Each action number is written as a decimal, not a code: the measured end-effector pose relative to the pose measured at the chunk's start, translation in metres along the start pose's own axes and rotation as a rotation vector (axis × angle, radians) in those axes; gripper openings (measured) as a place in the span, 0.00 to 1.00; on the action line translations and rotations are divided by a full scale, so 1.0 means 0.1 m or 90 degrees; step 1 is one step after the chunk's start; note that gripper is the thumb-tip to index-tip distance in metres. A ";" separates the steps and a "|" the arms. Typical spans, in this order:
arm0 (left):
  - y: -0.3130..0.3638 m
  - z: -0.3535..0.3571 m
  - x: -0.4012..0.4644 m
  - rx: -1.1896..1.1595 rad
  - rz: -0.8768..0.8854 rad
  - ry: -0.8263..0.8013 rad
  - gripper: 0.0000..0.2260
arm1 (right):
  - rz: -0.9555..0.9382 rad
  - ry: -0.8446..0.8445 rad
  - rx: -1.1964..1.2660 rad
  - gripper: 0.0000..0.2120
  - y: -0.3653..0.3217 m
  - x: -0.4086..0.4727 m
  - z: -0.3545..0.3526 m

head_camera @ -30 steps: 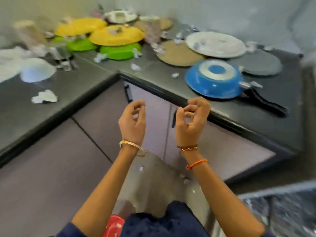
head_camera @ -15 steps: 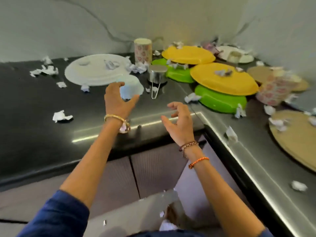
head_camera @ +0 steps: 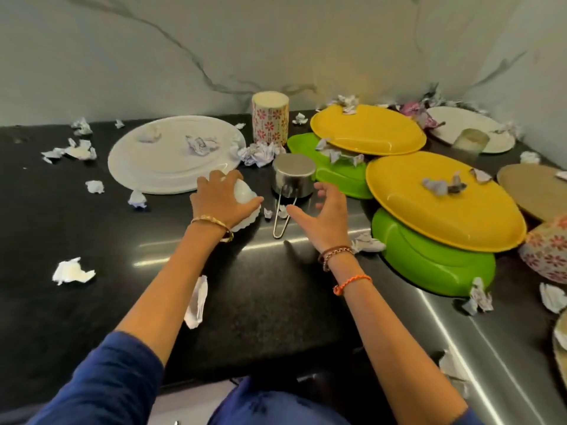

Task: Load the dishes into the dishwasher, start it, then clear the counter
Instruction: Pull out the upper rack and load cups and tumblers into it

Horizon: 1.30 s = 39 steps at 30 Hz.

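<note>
A small white bowl (head_camera: 244, 191) lies upside down on the black counter (head_camera: 92, 317), just in front of a large white plate (head_camera: 171, 157). My left hand (head_camera: 219, 202) lies over the bowl, fingers and thumb curled round it. My right hand (head_camera: 325, 217) hovers open with spread fingers beside an upturned steel cup (head_camera: 294, 176), whose wire handle (head_camera: 280, 220) points toward me; hand and cup are apart. Behind stands a floral tumbler (head_camera: 270, 122). To the right, yellow plates (head_camera: 441, 200) rest on green plates (head_camera: 429, 262).
Crumpled paper scraps (head_camera: 72, 271) are scattered over the counter and on the plates. At the far right are a brown plate (head_camera: 534, 188), a floral bowl (head_camera: 549, 253), another white plate (head_camera: 460, 127) and a small glass (head_camera: 471, 142). A marble wall backs the corner.
My view turned from the cabinets up to the counter corner. My left hand reached forward and closed over the white bowl. My right hand moved up toward the steel cup.
</note>
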<state>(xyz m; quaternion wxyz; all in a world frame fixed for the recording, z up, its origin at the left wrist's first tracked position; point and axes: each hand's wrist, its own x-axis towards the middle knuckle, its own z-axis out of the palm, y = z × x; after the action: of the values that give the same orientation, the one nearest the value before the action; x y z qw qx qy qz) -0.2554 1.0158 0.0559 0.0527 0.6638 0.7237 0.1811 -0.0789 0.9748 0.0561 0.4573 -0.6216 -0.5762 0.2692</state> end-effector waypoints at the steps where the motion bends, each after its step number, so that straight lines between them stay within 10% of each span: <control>1: 0.02 -0.01 -0.01 -0.002 0.004 0.010 0.27 | 0.009 0.007 -0.017 0.31 -0.01 0.06 0.02; 13: -0.08 -0.25 0.12 -0.343 -0.070 0.099 0.37 | 0.072 -0.009 -0.274 0.49 -0.12 0.21 0.45; 24: 0.06 -0.19 0.10 -0.561 -0.072 0.098 0.23 | 0.131 -0.013 -0.371 0.15 -0.08 0.17 0.20; 33: 0.64 -0.18 -0.02 -0.844 -0.067 0.031 0.06 | -0.016 0.292 -0.246 0.21 0.03 -0.09 -0.09; 39: 1.43 -0.08 -0.36 -0.957 0.081 -0.099 0.19 | -0.010 0.513 -0.327 0.24 0.07 -0.63 -0.75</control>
<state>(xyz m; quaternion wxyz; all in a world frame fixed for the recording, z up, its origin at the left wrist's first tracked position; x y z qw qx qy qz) -0.1191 0.9870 0.1047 0.5314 0.5007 0.3596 0.5811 -0.0234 0.8952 0.0704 0.4782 -0.7650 -0.4053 -0.1478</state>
